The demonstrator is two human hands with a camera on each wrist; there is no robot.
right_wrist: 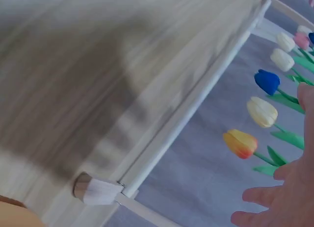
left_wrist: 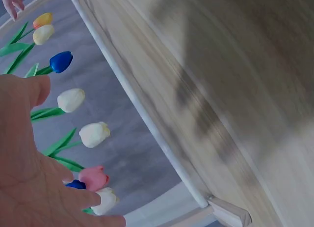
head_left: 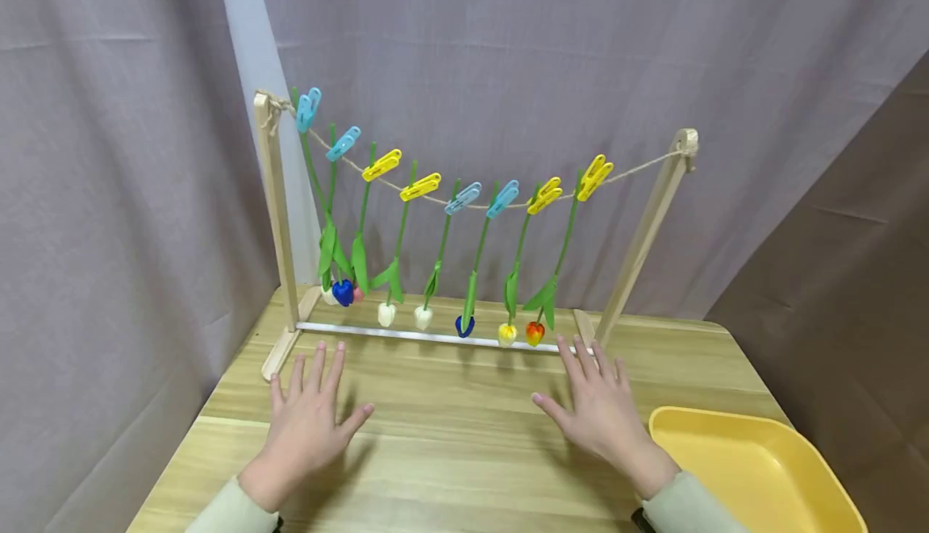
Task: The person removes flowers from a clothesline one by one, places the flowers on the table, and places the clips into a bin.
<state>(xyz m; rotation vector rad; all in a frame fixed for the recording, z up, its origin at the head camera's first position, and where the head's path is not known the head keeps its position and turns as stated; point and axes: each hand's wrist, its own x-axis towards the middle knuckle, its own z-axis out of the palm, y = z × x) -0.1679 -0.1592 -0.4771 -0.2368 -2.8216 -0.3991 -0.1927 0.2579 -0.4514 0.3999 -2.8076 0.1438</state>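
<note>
Both hands hover over the table with fingers spread, holding nothing. My left hand (head_left: 308, 424) is in front of the rack's left foot; my right hand (head_left: 598, 412) is near its right post (head_left: 646, 235). Behind them, several artificial tulips hang head down from a sagging twine (head_left: 475, 207), each held by a blue clothespin (head_left: 463, 198) or a yellow clothespin (head_left: 421, 187). An orange-red tulip (right_wrist: 240, 143) hangs at the right end, then a pale yellow one (head_left: 507, 334). Blue tulips (left_wrist: 61, 62), white tulips (left_wrist: 94, 134) and a pink tulip (left_wrist: 93, 178) hang farther left.
The wooden rack has a left post (head_left: 277, 218) and a white bar (head_left: 392, 334) low across it. A yellow tray (head_left: 733, 418) stands at the front right of the wooden table (head_left: 450, 452). Grey curtains (head_left: 508, 49) hang behind.
</note>
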